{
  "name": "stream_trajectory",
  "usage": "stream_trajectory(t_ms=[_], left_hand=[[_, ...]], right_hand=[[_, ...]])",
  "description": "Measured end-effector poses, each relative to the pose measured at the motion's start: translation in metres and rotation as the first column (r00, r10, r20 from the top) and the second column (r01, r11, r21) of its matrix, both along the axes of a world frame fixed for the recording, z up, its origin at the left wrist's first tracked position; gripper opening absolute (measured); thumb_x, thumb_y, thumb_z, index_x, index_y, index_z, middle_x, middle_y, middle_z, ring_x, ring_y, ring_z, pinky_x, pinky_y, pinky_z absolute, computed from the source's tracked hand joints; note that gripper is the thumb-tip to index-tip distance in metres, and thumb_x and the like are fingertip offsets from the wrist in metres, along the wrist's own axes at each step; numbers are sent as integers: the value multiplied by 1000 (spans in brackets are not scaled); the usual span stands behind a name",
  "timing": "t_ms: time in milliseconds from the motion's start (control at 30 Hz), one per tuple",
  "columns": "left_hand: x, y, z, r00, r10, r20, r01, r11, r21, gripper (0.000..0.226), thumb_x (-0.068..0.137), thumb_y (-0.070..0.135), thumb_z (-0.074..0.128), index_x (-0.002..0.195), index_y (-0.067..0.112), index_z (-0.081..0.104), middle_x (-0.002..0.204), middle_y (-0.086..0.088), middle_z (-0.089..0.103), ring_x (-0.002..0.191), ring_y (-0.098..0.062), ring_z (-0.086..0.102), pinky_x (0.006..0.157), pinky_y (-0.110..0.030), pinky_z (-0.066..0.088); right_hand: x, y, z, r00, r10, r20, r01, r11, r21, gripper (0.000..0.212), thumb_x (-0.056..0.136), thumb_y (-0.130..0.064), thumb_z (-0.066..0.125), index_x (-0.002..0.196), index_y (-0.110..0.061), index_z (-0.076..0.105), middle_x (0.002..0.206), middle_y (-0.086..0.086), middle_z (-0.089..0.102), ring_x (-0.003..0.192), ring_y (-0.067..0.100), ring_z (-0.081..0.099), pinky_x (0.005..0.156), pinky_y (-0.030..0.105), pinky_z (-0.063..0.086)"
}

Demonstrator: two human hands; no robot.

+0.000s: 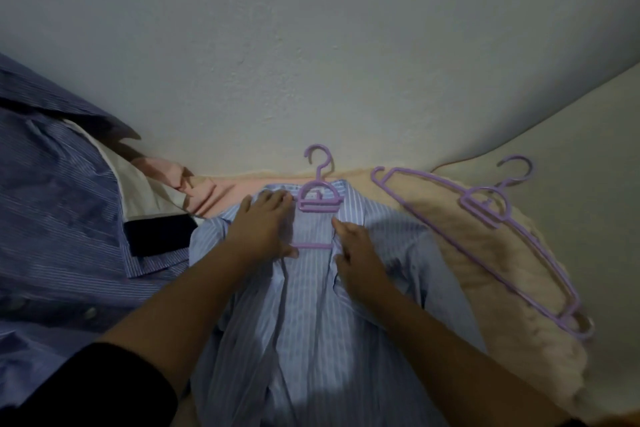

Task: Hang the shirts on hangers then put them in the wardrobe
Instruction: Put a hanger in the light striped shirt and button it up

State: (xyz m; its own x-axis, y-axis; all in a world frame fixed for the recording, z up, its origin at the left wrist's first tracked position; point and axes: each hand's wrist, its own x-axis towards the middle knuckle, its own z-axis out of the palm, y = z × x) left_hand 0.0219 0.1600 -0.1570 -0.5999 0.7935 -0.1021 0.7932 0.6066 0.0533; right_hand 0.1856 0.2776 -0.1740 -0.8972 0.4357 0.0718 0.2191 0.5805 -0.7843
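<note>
Our two bare forearms reach up from the bottom of the frame, a black sleeve (104, 388) covering the left one at the lower left. Under them, at centre frame, lies the light blue striped shirt (311, 340), thin woven cloth with fine pale stripes and soft creases; its long axis runs from the bottom of the frame up to the collar at the middle, collar pointing at the wall (311, 45).

Inside the open neck sits a purple hanger (317, 199) of slim moulded plastic, its hook pointing up-frame past the collar and a crossbar showing lower in the front opening. Our left hand (261, 229) lies flat on the shirt's left front beside the hanger, fingers straight and spread, the thumb tip touching the crossbar's left end. Our right hand (358, 255) rests on the right front; its fingers curl onto the edge of the cloth, though we cannot tell whether they truly pinch it.

At right, two more purple hangers (491, 236) lie stacked on a cream, fuzzy blanket (467, 270), their long axis slanting from upper left to lower right, hooks toward the upper right. At left, a darker blue striped shirt (52, 201) lies rumpled, with pink cloth (207, 191) above it near the rough painted wall.
</note>
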Motion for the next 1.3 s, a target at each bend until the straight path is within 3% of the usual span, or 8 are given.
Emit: stream_trajectory(t_ms=[233, 333, 633, 900, 1000, 1133, 1233, 1300], left_hand=[[37, -29, -25, 985, 157, 70, -172, 908, 381, 108, 73, 62, 70, 153, 24, 9, 161, -3, -7, 148, -26, -9, 117, -45, -3], [62, -43, -29, 949, 211, 235, -304, 810, 502, 113, 71, 55, 76, 153, 23, 6, 160, -1, -12, 145, -19, -15, 117, -39, 1], [121, -66, -37, 822, 260, 506, -429, 868, 251, 116, 80, 55, 69, 151, 12, -11, 162, -7, -3, 149, -23, 4, 119, -37, 14], [126, -55, -17, 552, 256, 793, -781, 491, 386, 81, 92, 28, 63, 154, 24, 11, 118, -1, 62, 97, -15, 59, 85, -32, 44], [123, -52, -23, 409, 240, 880, -885, 340, 319, 77, 92, 26, 62, 153, 23, 16, 104, -15, 65, 88, -31, 63, 77, -42, 48], [122, -46, -30, 366, 262, 893, -906, 319, 278, 79, 91, 20, 66, 153, 14, 18, 125, -7, 51, 96, -19, 58, 77, -30, 46], [120, -41, -34, 339, 237, 910, -919, 292, 267, 83, 88, 18, 69, 152, 13, 17, 140, -12, 45, 123, -33, 50, 94, -46, 48], [117, -40, -34, 300, 221, 928, -934, 265, 239, 81, 88, 15, 68, 150, 8, 18, 118, -2, 53, 106, -29, 59, 79, -38, 50]], right_hand=[[16, 9, -4, 995, -99, -23, 93, 978, -185, 56, 91, 5, 50, 141, -14, 38, 87, -8, 52, 62, -4, 48, 62, 7, 39], [23, 5, -2, 987, -159, -21, 151, 964, -218, 50, 92, 5, 47, 139, -12, 39, 95, -8, 52, 63, -3, 48, 62, 5, 38], [41, -33, -15, 975, -148, 166, 191, 939, -285, 41, 91, 1, 48, 131, -6, 52, 96, -2, 61, 84, 10, 56, 74, 21, 44], [24, -34, -15, 971, -226, 84, 241, 930, -278, 17, 88, 3, 53, 89, 17, 62, 77, 27, 65, 72, 37, 60, 71, 38, 48], [20, -35, -16, 966, -231, 114, 256, 911, -325, 30, 88, 2, 56, 61, -9, 64, 50, -5, 52, 53, 13, 46, 63, 26, 37], [16, -35, -15, 937, -326, 123, 348, 878, -330, 18, 89, -2, 57, 79, 10, 65, 67, 25, 56, 64, 34, 54, 62, 38, 45], [11, -34, -18, 955, -267, 129, 292, 923, -250, 40, 87, -4, 57, 50, -8, 42, 48, 6, 34, 47, 18, 35, 54, 28, 31], [8, -33, -18, 954, -263, 143, 289, 935, -205, 46, 86, -5, 58, 46, -12, 36, 47, 6, 33, 47, 19, 36, 52, 30, 30]])
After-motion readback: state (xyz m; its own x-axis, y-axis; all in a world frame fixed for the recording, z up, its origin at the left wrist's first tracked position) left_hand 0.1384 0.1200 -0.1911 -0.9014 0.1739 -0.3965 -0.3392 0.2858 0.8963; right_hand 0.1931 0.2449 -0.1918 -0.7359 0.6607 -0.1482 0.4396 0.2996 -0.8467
